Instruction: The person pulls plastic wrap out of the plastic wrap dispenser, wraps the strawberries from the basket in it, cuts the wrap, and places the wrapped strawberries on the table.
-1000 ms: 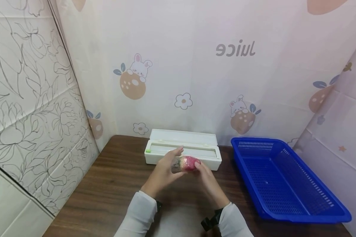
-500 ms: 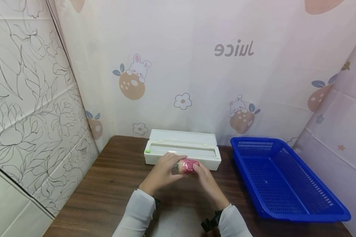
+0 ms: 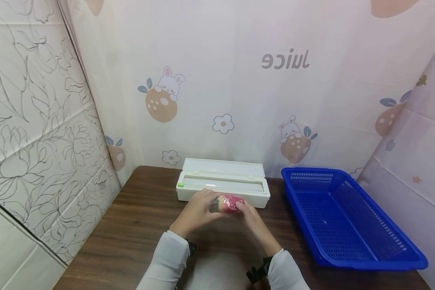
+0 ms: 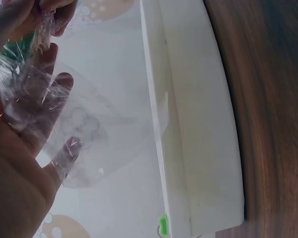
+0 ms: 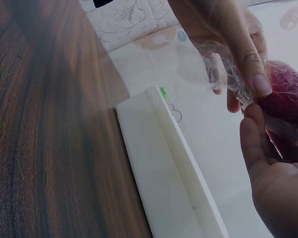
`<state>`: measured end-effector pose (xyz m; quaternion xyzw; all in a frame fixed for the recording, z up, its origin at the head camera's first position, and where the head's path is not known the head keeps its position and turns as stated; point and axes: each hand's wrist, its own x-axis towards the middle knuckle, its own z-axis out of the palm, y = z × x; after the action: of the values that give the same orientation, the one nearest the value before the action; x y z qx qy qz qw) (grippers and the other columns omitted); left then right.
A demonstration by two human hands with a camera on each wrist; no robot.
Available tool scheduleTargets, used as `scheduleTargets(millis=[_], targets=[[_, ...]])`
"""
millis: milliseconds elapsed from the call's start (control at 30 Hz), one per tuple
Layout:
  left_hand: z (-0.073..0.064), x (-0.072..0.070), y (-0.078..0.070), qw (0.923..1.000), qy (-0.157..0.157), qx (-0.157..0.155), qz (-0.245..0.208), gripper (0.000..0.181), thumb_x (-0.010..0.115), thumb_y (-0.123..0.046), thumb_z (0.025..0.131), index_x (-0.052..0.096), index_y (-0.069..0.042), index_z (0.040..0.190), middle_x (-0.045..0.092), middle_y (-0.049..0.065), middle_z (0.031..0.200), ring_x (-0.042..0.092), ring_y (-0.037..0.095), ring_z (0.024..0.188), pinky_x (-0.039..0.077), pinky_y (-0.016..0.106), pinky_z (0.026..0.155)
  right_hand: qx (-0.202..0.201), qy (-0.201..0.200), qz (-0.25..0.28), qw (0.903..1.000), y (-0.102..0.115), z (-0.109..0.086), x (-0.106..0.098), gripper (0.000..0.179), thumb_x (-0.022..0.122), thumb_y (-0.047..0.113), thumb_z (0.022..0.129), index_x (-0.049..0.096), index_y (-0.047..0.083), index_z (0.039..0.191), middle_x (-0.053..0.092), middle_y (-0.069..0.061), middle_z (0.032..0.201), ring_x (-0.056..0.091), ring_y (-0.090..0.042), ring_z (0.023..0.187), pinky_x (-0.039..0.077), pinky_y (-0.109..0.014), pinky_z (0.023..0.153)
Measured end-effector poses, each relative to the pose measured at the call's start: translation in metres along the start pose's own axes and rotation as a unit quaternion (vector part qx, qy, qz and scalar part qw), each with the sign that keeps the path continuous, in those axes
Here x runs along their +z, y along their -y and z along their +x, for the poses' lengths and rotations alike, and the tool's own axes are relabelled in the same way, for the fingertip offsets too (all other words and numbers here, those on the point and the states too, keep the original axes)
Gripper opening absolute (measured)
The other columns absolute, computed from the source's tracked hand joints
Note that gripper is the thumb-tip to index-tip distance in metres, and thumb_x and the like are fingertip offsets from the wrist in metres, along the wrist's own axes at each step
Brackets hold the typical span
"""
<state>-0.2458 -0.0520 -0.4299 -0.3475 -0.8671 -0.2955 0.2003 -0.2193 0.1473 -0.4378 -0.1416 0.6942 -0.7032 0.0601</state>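
In the head view, both hands hold a round pink-red item [image 3: 229, 204] with a pale, greenish left end, wrapped in shiny clear film. Its exact kind is unclear. My left hand [image 3: 197, 212] has its thumb and fingers around the greenish end. Loose clear film [image 4: 89, 134] drapes over its fingers in the left wrist view. My right hand [image 3: 254, 223] grips the right end, with the thumb on the pink surface. In the right wrist view, gathered film [image 5: 223, 64] lies by the left thumb. Right behind the hands stands a white cling film dispenser [image 3: 222, 195], its lid raised.
A blue perforated basket [image 3: 304, 225] stands at the right of the dark wood table [image 3: 130, 233]. A green tab [image 3: 180, 185] marks the dispenser's left end. Printed curtains [image 3: 222, 80] enclose the table behind and at the sides.
My left hand's raised fingers have come down onto the wrapped item. Both hands and the item have shifted slightly down and left. The dispenser and basket stay put.
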Motion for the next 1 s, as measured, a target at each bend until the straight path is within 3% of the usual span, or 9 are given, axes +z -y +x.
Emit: scheduleTargets(millis=[167,267,367,467,633,767,833,900,1000], targets=[[-0.008,-0.003,-0.003,0.9995,-0.012,-0.03,0.002,0.071,0.067,-0.053,0.078,0.045,-0.023,0.138,0.055,-0.003,0.131,0.043,0.013,0.121,0.035,0.049,0.105,-0.002,-0.025,-0.073,0.997,-0.002,0.001,-0.001,0.053,0.037,0.04,0.1,0.04,0.001,0.136,0.049,-0.019,0.132,0.049,-0.023,0.115,0.04,-0.046,0.102],[-0.012,-0.005,-0.006,0.9987,-0.032,-0.04,0.0,0.06,0.055,-0.047,0.09,0.039,-0.022,0.141,0.05,0.0,0.138,0.035,0.015,0.129,0.025,0.055,0.11,-0.013,-0.055,-0.084,0.9948,-0.002,0.001,-0.002,0.053,0.037,0.04,0.1,0.042,0.001,0.135,0.051,-0.021,0.13,0.05,-0.023,0.114,0.039,-0.05,0.102],[-0.013,-0.004,-0.008,0.9965,-0.07,-0.044,0.002,0.041,0.047,-0.034,0.097,0.05,-0.018,0.134,0.055,0.001,0.132,0.04,0.016,0.126,0.025,0.058,0.108,-0.016,-0.068,-0.084,0.994,-0.002,0.002,-0.003,0.052,0.038,0.041,0.099,0.044,0.002,0.134,0.053,-0.02,0.128,0.052,-0.022,0.111,0.041,-0.048,0.101],[-0.012,0.0,-0.007,0.9928,-0.103,-0.06,0.014,0.031,0.047,-0.026,0.097,0.061,-0.015,0.123,0.062,0.002,0.123,0.048,0.017,0.12,0.031,0.058,0.105,-0.019,-0.055,-0.073,0.9956,-0.001,0.002,-0.003,0.052,0.038,0.041,0.1,0.042,0.003,0.135,0.051,-0.02,0.13,0.052,-0.022,0.112,0.042,-0.046,0.101],[-0.011,0.007,-0.006,0.988,-0.126,-0.089,0.0,0.023,0.051,-0.025,0.095,0.07,-0.016,0.105,0.069,-0.002,0.107,0.056,0.012,0.103,0.047,0.043,0.094,-0.032,-0.041,-0.049,0.9975,-0.001,0.001,-0.001,0.052,0.036,0.038,0.101,0.036,0.002,0.138,0.045,-0.021,0.135,0.05,-0.023,0.116,0.042,-0.042,0.1],[-0.011,0.01,-0.005,0.9841,-0.133,-0.108,-0.046,0.021,0.053,-0.022,0.094,0.071,-0.016,0.104,0.069,-0.002,0.105,0.055,0.007,0.099,0.052,0.036,0.087,-0.039,-0.054,-0.03,0.9974,-0.003,0.001,0.001,0.054,0.036,0.038,0.101,0.033,0.002,0.139,0.042,-0.019,0.139,0.048,-0.021,0.118,0.04,-0.037,0.101],[-0.011,0.012,-0.005,0.9793,-0.126,-0.128,-0.093,0.023,0.052,-0.022,0.094,0.07,-0.016,0.107,0.069,-0.002,0.107,0.056,0.006,0.097,0.055,0.035,0.082,-0.04,-0.057,-0.014,0.9975,-0.005,0.001,0.002,0.054,0.035,0.039,0.101,0.032,0.002,0.14,0.04,-0.017,0.141,0.047,-0.02,0.12,0.039,-0.034,0.102],[-0.012,0.014,-0.005,0.9697,-0.115,-0.157,-0.148,0.024,0.051,-0.023,0.094,0.068,-0.018,0.111,0.068,-0.002,0.108,0.058,0.006,0.093,0.056,0.034,0.078,-0.044,-0.058,0.004,0.9973,-0.005,0.001,0.004,0.055,0.035,0.039,0.101,0.03,0.002,0.141,0.039,-0.017,0.142,0.046,-0.02,0.121,0.038,-0.032,0.102],[-0.012,0.017,-0.004,0.9491,-0.101,-0.199,-0.222,0.027,0.049,-0.024,0.095,0.066,-0.02,0.115,0.067,-0.002,0.109,0.059,0.008,0.084,0.055,0.034,0.069,-0.05,-0.058,0.036,0.9964,-0.005,0.002,0.008,0.056,0.035,0.04,0.1,0.029,0.002,0.141,0.037,-0.017,0.141,0.045,-0.02,0.122,0.039,-0.026,0.1]])
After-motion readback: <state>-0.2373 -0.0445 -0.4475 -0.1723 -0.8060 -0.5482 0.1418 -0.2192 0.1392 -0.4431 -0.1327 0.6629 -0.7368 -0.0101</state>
